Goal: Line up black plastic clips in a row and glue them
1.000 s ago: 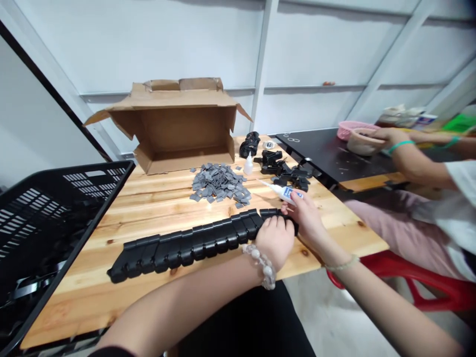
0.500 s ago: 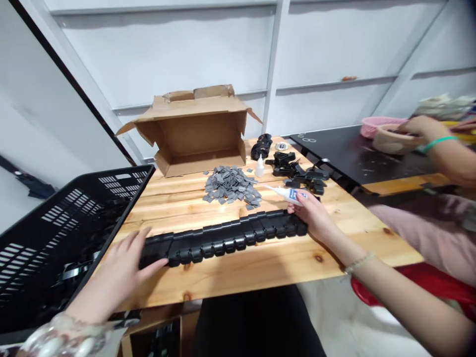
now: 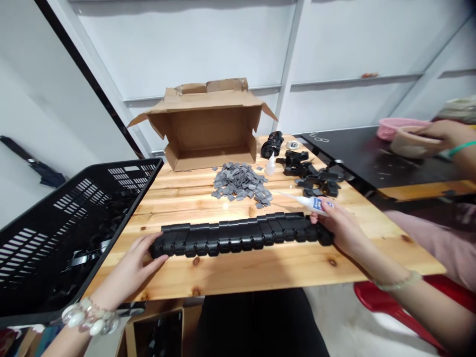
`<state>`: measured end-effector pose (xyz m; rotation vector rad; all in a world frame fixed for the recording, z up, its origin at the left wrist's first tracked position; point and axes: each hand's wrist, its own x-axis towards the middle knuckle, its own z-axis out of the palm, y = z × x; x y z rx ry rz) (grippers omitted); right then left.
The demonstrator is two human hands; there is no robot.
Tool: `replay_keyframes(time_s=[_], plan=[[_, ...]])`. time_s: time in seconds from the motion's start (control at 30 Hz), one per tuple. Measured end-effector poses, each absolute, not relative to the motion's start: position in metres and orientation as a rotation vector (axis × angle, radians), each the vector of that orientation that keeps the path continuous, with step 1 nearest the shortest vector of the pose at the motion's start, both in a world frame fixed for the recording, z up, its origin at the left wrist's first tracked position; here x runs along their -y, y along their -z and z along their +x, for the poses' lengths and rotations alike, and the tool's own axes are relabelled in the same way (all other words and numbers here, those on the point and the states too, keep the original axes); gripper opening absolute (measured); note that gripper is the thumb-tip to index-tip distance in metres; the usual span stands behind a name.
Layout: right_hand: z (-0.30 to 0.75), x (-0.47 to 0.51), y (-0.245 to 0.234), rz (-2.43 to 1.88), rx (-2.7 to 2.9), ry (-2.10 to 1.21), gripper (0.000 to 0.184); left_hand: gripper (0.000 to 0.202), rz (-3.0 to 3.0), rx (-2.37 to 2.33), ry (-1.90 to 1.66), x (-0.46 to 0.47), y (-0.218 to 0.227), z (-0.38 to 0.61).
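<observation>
A long row of black plastic pieces [image 3: 238,235] lies side by side across the wooden table before me. My left hand [image 3: 139,260] grips its left end, thumb in front and fingers behind. In my right hand [image 3: 336,223] is a white glue bottle [image 3: 312,203] with a blue label, its thin nozzle pointing left above the table. The lower part of that hand rests against the row's right end. Beyond the row lies a heap of small grey square pads [image 3: 241,181]. A small white dropper bottle [image 3: 270,166] stands to the right of the heap.
An open cardboard box [image 3: 211,131] lies on its side at the back. Loose black parts [image 3: 312,173] and a black bundle [image 3: 272,145] are at the back right. A black crate [image 3: 89,198] stands left. At the dark table [image 3: 345,153], a co-worker's hand [image 3: 446,131] reaches into a bowl.
My left hand has closed in on the row's left end, its fingers less spread. The row lies straighter and more level. My right hand keeps the glue bottle; the view has shifted slightly.
</observation>
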<state>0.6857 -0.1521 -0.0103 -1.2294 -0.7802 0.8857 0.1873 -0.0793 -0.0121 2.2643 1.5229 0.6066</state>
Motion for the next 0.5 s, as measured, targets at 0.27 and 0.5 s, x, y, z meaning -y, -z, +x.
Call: replay_keyframes(time_s=[0.27, 0.5], plan=[[0.705, 0.149, 0.002, -1.277, 0.749, -0.769, 0.04, 0.056, 2.372, -1.416, -0.597, 0.068, 0.02, 0.214], [0.718, 0.145, -0.007, -1.302, 0.851, -0.836, 0.036, 0.056, 2.387, -1.436, -0.554, 0.068, 0.017, 0.215]])
